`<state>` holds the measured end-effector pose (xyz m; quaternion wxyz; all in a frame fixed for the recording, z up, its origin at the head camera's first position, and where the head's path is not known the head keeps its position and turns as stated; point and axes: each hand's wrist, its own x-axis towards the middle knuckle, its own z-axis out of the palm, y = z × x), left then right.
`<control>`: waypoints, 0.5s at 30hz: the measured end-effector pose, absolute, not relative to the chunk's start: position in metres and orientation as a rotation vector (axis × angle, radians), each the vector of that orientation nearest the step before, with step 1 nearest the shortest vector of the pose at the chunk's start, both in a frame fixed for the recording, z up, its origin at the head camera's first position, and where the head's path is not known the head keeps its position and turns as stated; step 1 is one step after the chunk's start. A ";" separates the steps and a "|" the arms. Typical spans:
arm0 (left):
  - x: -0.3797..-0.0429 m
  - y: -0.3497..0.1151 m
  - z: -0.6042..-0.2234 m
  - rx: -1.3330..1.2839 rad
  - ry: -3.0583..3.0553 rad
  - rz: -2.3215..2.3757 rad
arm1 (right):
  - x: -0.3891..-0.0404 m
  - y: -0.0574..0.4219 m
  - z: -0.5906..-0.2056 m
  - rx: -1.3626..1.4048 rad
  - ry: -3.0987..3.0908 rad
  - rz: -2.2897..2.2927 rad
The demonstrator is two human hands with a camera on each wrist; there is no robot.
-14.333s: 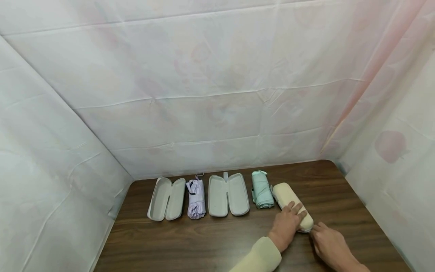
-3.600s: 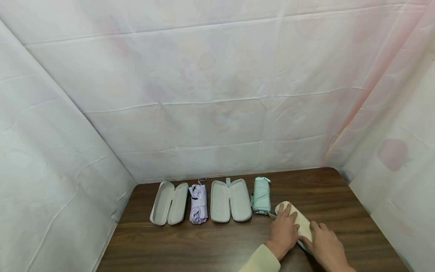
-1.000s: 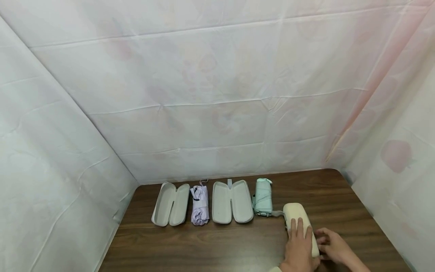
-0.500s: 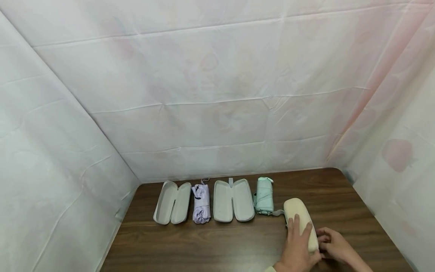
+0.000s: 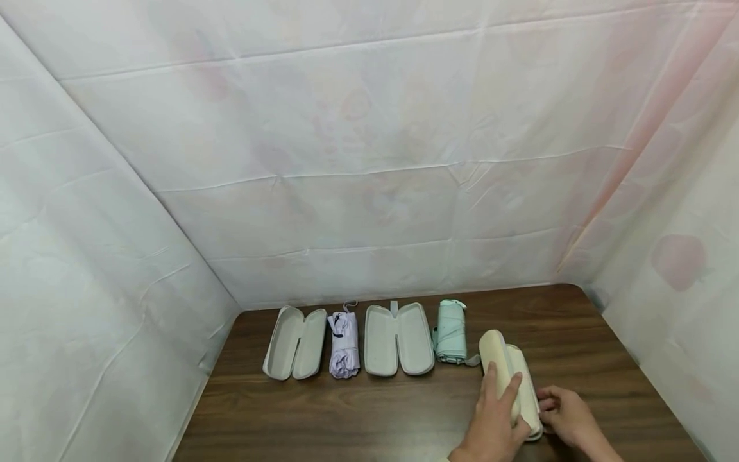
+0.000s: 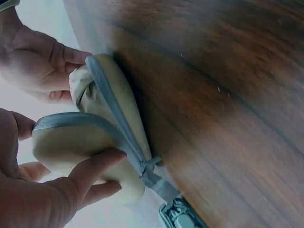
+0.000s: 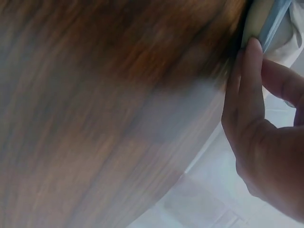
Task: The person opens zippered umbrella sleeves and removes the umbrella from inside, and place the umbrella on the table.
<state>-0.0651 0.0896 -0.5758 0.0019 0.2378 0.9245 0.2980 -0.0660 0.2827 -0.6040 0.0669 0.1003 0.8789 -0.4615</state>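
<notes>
A cream zip case [image 5: 524,378] with grey zipper edging lies partly opened at the right of the table. My left hand [image 5: 491,423] grips its raised lid [image 6: 71,142], thumb and fingers on opposite sides. My right hand [image 5: 568,417] holds the near end of the lower shell [image 7: 256,21], fingertips on the outer wall and thumb close to the rim. Wrinkled cream fabric [image 6: 88,95] shows inside the shell; most of it is hidden by the lid. A grey strap [image 6: 164,187] reaches from the case's far end toward a folded mint-green umbrella [image 5: 451,330].
Along the back of the dark wooden table [image 5: 369,410] lie two opened grey cases, a left case [image 5: 288,346] and a middle case [image 5: 381,343]. A folded lilac umbrella [image 5: 344,346] lies between them. Pale patterned sheets [image 5: 369,212] hang around the table.
Half a second ago the cream case looked closed under my left hand; now its lid is lifted and tilted left, away from the lower shell. My right hand stays at the near end.
</notes>
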 end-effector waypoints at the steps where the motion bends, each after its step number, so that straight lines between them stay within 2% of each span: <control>1: -0.065 0.088 -0.574 0.716 2.869 0.963 | -0.067 0.283 -0.603 0.296 2.671 -1.366; 8: -0.070 0.073 -0.571 0.427 2.569 1.256 | -0.072 0.291 -0.601 0.251 2.776 -1.190; 15: -0.074 0.058 -0.577 0.433 2.560 1.437 | -0.075 0.296 -0.602 0.250 2.782 -1.178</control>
